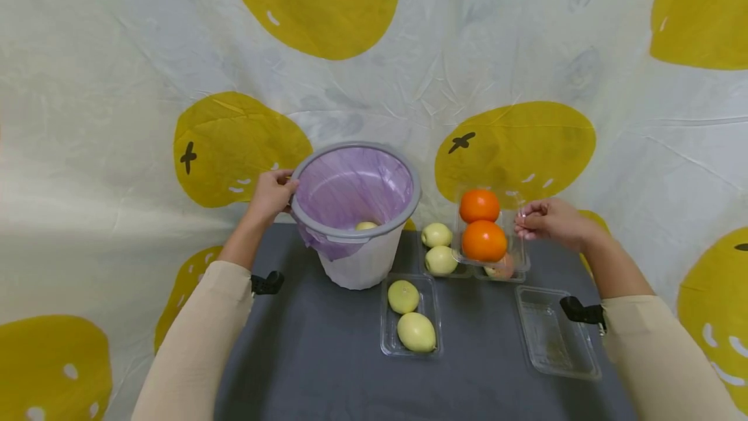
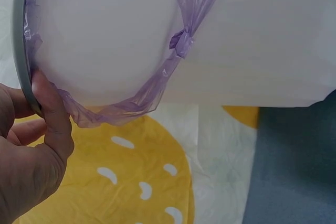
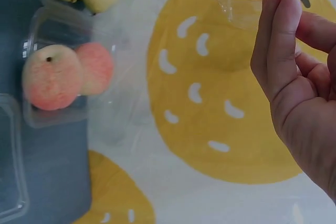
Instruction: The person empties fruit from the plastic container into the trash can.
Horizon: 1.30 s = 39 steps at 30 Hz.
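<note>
My left hand (image 1: 271, 197) grips the grey rim of a white trash bin (image 1: 356, 268), thumb inside and fingers outside. A purple plastic bag (image 1: 350, 174) lines the bin and is knotted below the rim in the left wrist view. One pale yellow fruit (image 1: 366, 225) shows inside. With its fingertips, my right hand (image 1: 558, 221) pinches the edge of a clear plastic tray (image 3: 223, 3), raised above the table. Two bright orange round fruits (image 1: 484, 241) sit in that tray, right of the bin.
Beneath the raised tray, a clear tray holds two pinkish peaches (image 3: 52, 77). Beside it is a tray with pale green fruits (image 1: 441, 260). In front, another tray holds two yellowish fruits (image 1: 417, 332). A fruitless clear tray (image 1: 558, 336) lies at right on the grey table (image 1: 327, 356).
</note>
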Tool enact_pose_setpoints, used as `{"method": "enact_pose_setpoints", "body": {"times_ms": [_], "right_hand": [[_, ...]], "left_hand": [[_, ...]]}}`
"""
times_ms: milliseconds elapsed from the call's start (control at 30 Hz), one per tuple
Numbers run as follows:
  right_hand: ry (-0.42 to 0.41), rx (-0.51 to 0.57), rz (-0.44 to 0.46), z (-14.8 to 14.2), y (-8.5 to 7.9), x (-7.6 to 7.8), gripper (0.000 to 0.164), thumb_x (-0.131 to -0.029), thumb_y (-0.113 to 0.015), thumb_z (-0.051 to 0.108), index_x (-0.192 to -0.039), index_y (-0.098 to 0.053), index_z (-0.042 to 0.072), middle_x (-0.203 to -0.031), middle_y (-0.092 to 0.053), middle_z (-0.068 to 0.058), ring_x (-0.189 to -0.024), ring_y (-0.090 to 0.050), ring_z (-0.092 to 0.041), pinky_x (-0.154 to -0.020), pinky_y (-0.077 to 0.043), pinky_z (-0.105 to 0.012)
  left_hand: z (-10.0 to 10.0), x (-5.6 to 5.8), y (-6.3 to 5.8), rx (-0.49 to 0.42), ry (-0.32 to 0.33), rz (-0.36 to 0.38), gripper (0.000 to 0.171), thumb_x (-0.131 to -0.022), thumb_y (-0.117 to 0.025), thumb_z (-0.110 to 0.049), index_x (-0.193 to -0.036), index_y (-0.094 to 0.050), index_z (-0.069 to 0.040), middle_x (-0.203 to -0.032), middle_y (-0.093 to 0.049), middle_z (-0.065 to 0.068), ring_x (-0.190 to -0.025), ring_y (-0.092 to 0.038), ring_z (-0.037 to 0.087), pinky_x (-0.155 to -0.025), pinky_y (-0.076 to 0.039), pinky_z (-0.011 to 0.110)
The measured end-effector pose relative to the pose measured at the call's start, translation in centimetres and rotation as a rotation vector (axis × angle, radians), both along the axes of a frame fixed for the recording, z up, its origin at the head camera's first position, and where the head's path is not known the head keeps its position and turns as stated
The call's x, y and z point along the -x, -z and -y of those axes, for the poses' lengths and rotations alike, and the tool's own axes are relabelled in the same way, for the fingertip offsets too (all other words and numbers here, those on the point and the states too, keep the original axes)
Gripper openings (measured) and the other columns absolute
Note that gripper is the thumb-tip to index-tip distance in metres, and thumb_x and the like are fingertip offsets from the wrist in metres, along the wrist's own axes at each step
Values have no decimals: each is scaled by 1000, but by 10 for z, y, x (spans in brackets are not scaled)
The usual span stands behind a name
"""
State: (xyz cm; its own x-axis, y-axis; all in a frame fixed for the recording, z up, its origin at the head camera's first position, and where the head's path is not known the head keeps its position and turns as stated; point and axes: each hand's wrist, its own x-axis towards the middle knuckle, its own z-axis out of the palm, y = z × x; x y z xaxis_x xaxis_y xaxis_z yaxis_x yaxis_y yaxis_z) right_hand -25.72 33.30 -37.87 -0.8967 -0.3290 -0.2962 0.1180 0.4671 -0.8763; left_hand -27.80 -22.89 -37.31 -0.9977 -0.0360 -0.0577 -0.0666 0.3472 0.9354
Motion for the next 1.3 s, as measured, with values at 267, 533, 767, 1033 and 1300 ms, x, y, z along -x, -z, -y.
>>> {"method": "enact_pose_setpoints", "body": {"times_ms": [267,533,767,1033,1300], "right_hand": [[-35,-29,14,16,-28,14,27,-108,-55,12,-120,-56,-12,-95,-72,-4,-87,-72,-13,-83,-63,-26],[-29,21,20,30,-54,27,25,-108,-54,10,-122,-57,-10,-97,-72,-4,-88,-73,-12,-83,-63,-24],[-20,72,39,49,-77,39,20,-108,-54,9,-119,-64,-4,-95,-74,-2,-87,-73,-12,-82,-62,-23],[-8,68,2,80,-96,51,29,-108,-51,9,-129,-55,-12,-96,-71,-2,-88,-72,-10,-84,-62,-22],[-1,85,-31,116,-109,61,32,-107,-53,8,-128,-51,-16,-97,-68,-3,-85,-71,-10,-83,-62,-22]], "left_hand": [[0,0,2,1,-6,-3,48,-108,-53,-14,-152,-47,3,-127,-55,26,-69,-61,11,-55,-58,23],[-2,2,4,9,-1,-20,46,-108,-54,-14,-150,-50,3,-121,-56,24,-68,-62,12,-54,-59,24],[-3,2,4,1,8,-22,48,-108,-54,-14,-151,-47,4,-124,-56,27,-66,-61,10,-54,-58,24],[-2,1,3,-1,12,-12,48,-108,-53,-13,-152,-46,3,-124,-56,26,-64,-62,10,-53,-58,24],[-1,1,3,30,9,-19,48,-108,-54,-14,-152,-48,3,-126,-57,28,-67,-62,11,-55,-59,24]]}}
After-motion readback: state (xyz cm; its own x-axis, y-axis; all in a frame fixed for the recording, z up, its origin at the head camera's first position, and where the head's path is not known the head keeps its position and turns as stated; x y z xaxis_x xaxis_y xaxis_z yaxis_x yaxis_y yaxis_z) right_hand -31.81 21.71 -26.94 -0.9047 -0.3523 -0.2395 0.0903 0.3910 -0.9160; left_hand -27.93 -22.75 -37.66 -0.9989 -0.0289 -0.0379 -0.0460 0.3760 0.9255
